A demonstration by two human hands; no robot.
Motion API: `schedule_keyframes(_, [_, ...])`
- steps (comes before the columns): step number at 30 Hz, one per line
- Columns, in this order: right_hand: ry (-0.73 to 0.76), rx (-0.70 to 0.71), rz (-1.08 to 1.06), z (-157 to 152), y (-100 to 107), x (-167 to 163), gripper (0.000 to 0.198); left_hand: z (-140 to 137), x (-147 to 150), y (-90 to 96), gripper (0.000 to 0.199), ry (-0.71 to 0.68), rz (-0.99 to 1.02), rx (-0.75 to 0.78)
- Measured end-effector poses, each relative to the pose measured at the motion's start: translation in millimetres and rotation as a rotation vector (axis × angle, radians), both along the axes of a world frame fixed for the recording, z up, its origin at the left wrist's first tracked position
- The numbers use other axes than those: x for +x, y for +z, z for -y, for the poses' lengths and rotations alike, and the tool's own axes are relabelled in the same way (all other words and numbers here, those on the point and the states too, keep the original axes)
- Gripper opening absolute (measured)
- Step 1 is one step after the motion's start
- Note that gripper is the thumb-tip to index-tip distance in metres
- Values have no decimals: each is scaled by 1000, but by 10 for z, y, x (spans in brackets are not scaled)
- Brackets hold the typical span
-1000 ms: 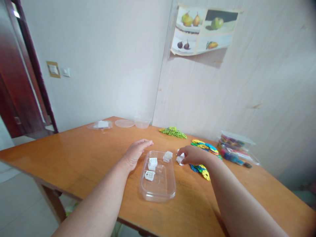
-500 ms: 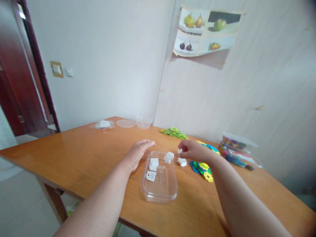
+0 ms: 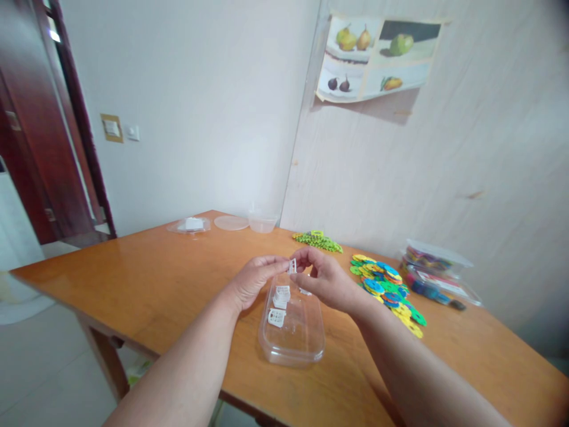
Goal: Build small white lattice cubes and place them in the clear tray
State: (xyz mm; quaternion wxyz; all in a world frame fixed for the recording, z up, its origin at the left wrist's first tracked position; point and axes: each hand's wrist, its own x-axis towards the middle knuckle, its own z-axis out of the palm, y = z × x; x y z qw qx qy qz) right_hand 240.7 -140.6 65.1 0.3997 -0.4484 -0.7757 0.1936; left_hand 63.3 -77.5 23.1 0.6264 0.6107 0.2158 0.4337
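Note:
Both hands meet above the far end of a clear plastic container (image 3: 293, 338) on the table. Between their fingertips is a small white plastic piece (image 3: 292, 267) with cut-out openings, held upright. My left hand (image 3: 255, 279) pinches its left side with thumb and fingers. On the other side, my right hand (image 3: 322, 279) has curled fingers closed on it. In the container lie a stack of similar white pieces (image 3: 281, 296) and a single flat white piece (image 3: 276, 318). More white pieces show partly under my right hand, mostly hidden.
To the right spreads a pile of yellow, blue and green discs (image 3: 389, 290). Behind are green pieces (image 3: 316, 240). Plastic packs (image 3: 438, 273) stand far right. A clear tub (image 3: 263, 220), a round lid (image 3: 231, 223) and another clear lid (image 3: 191, 225) lie at the back.
My right hand has moved left from beside the container, bringing a white piece to my left hand. My left fingers, outstretched before, now pinch it. The disc pile is more visible.

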Motion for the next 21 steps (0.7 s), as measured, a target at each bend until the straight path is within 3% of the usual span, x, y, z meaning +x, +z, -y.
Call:
schedule_keyframes(6, [-145, 70, 139, -34, -63, 24, 31, -30, -15, -8, 26, 8, 14, -60])
schedule_keyframes(12, [-250, 200, 424, 50, 37, 4, 27, -42, -22, -31, 26, 41, -10, -81])
schedule_keyframes(16, [-270, 189, 509, 111, 95, -12, 26, -46, -19, -39, 26, 39, -59, -85])
schedule_keyframes(21, [-240, 117, 452, 45, 38, -10, 22, -58, -12, -38, 27, 80, -109, 3])
